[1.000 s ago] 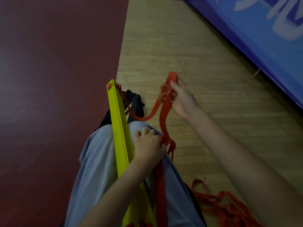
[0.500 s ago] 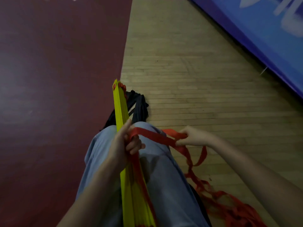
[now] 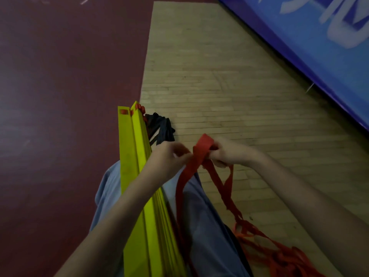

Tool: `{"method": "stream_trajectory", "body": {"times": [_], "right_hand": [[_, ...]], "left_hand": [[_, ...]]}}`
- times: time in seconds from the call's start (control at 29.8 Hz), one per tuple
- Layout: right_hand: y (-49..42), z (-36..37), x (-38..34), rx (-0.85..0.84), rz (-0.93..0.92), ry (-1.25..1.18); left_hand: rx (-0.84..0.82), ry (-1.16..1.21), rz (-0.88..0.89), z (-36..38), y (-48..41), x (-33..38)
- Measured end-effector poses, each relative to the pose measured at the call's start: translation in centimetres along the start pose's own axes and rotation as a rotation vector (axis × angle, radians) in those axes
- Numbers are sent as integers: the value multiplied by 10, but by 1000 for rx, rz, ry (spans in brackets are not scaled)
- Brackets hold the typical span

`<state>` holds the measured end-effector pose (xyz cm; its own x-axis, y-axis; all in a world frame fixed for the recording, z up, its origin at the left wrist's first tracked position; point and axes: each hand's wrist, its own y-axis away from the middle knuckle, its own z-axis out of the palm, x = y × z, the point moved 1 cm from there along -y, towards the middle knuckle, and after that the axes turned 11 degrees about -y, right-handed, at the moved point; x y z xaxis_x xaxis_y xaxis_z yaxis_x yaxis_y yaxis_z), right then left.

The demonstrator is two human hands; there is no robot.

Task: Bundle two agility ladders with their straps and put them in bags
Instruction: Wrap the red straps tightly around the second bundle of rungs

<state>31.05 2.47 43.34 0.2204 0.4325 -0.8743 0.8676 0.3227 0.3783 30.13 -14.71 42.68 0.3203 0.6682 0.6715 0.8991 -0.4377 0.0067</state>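
Both hands hold the red strap (image 3: 200,148): left hand (image 3: 167,158) pinches it just right of the stacked yellow ladder rungs (image 3: 135,166), right hand (image 3: 231,154) is curled round a folded loop further right. Rung stack lies along the thigh (image 3: 201,226). Black bag (image 3: 161,128) sits by the stack's far end. Loose strap tangle (image 3: 283,258) lies well right of its near end.

- i can't read any text from here.
- the blue banner (image 3: 311,37) has large pale characters, too blurred and cut off by the frame edge to make out.
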Motion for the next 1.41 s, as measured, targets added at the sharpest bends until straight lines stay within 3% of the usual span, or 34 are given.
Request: {"method": "stream_trajectory", "body": {"times": [0.07, 0.17, 0.2, 0.34, 0.37, 0.47, 0.57, 0.64, 0.71, 0.74, 0.81, 0.87, 0.94, 1.01, 1.18, 1.24, 1.34, 1.41], "right_hand": [[3, 0, 11, -11, 20, -40], [4, 4, 23, 21, 15, -32], [4, 5, 24, 38, -1, -35], [1, 5, 14, 65, -84, -79], [0, 4, 11, 64, -94, -85], [0, -4, 15, 64, -57, -141], [3, -7, 30, -43, 84, -153], [4, -5, 48, -105, 218, -133], [6, -5, 68, -54, 297, -130], [7, -7, 77, 10, 300, -139], [7, -8, 82, 110, 239, -166], [3, -3, 66, 100, 141, -184], [-1, 2, 38, 54, 39, -208], [-1, 3, 13, 24, -47, -233], [11, -9, 11, -43, -5, -185], [17, -12, 37, -93, 139, -132], [26, -16, 87, -44, 313, -98], [29, -19, 110, 91, 340, -169]], "left_hand": [[0, 94, 42, -4, 3, -2], [91, 419, -113, -13, 3, -5], [98, 396, -135, -13, 2, -4], [-52, -155, -86, 5, 3, -2], [-52, -168, -75, 7, 3, -1], [-32, -150, -23, 7, 5, -12], [11, -58, 40, -5, 10, -19], [73, 159, -51, -24, 12, -25], [220, 274, -193, -46, 9, -39], [257, 129, -253, -55, 6, -46], [199, -430, -329, -60, 6, -51], [125, -596, -160, -49, 5, -37], [11, -532, 75, -21, 2, -8], [-84, -514, 193, 4, 0, 16], [-31, -245, 130, 6, -1, 9], [60, 134, 22, -16, 2, 7], [423, 640, -212, -68, 0, -5], [611, 500, -235, -94, -2, -24]]}}
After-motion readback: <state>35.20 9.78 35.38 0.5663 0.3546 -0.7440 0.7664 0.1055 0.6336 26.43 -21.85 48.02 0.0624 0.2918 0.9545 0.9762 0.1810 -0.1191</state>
